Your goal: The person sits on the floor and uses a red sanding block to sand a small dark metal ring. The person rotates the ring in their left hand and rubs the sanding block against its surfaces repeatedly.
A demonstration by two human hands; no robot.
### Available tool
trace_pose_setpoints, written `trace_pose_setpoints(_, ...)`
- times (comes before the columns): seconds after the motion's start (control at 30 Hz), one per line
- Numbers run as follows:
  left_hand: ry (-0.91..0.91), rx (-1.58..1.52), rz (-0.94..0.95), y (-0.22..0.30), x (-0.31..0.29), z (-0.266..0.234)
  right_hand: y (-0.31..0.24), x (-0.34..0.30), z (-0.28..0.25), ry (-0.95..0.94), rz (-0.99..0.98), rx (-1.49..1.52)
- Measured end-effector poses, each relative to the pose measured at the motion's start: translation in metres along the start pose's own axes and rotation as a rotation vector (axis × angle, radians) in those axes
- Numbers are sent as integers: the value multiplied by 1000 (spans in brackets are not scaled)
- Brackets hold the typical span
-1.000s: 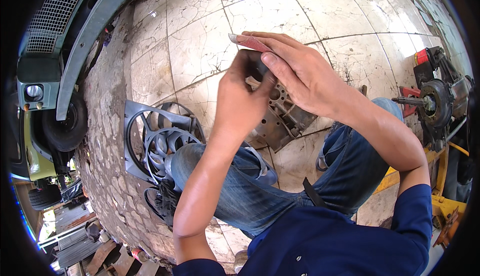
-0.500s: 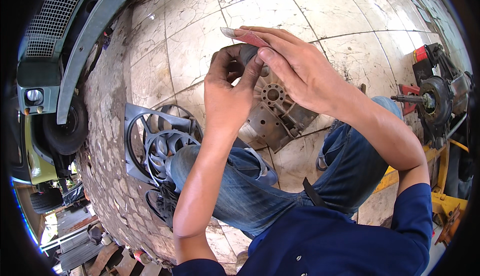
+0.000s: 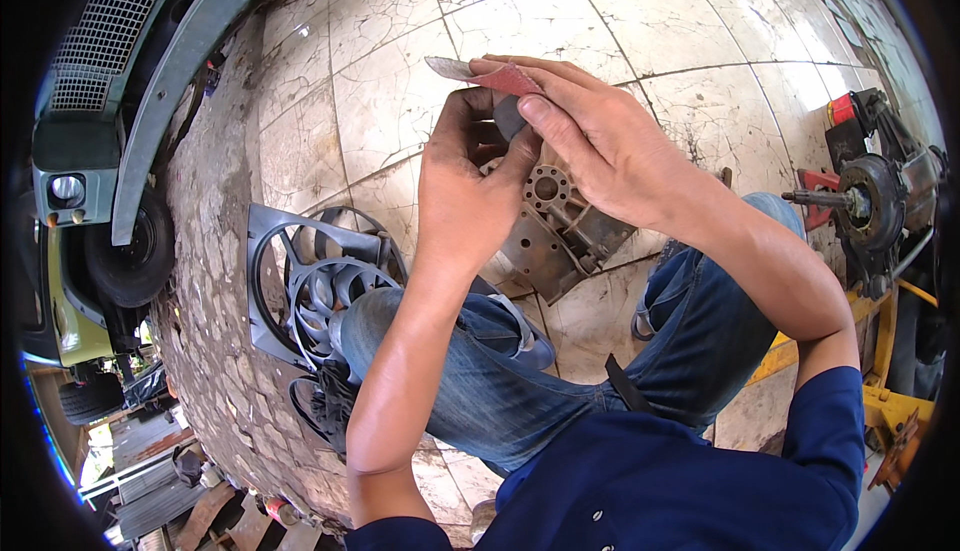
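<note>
My left hand (image 3: 465,176), its fingertips dark with grime, grips a small dark grey part with a rounded face (image 3: 511,118); the fingers hide most of it. In my right hand (image 3: 605,141) is a folded strip of sandpaper (image 3: 507,79), red on one side and pale grey on the other, pinched between the thumb and the straight fingers. The sandpaper lies against the top of the dark part, and the right thumb is beside it. Below both hands, a greasy metal casting with a ring of bolt holes (image 3: 547,189) rests on the floor, partly covered by my left hand.
A dark radiator fan shroud (image 3: 268,296) stands by my left knee. At the right are a hub assembly with a shaft (image 3: 862,198) and a yellow metal frame (image 3: 890,403). A vehicle's grey bumper (image 3: 150,116) and tyre (image 3: 135,251) are at the far left, over cracked tiles (image 3: 520,21).
My left hand and the dark part have shifted slightly to the right and down under the sandpaper. The sandpaper's pale end has swung a little left; my right hand has barely moved.
</note>
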State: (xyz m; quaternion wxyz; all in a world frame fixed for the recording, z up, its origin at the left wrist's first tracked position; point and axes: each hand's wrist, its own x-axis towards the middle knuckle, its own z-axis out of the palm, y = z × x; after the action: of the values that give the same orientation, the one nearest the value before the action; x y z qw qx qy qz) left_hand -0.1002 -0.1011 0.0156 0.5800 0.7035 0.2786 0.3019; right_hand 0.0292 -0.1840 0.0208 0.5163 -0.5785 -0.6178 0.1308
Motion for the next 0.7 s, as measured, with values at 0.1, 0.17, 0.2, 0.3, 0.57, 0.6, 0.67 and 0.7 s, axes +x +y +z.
trace_pose_setpoints(0.1,36,-13,11,0,2,-2,1,0,0,17,20,21)
trace_pose_setpoints(0.17,62,-21,11,1,2,-3,2,0,0,25,10,30)
trace_pose_setpoints(0.2,79,-30,4,4,2,-3,-1,1,-2,4,44,32)
trace_pose_setpoints(0.3,94,-79,-1,2,2,-1,-9,1,-8,-39,105,-5)
trace_pose_setpoints(0.57,108,-165,1,1,2,4,-9,1,-8,-37,40,-2)
trace_pose_setpoints(0.6,139,-183,10,2,4,4,-6,1,-6,-28,24,-19)
trace_pose_setpoints(0.67,171,-200,15,2,5,4,0,0,-3,-10,-8,-52)
trace_pose_setpoints(0.7,173,-200,11,2,6,3,-1,0,-3,-24,8,-68)
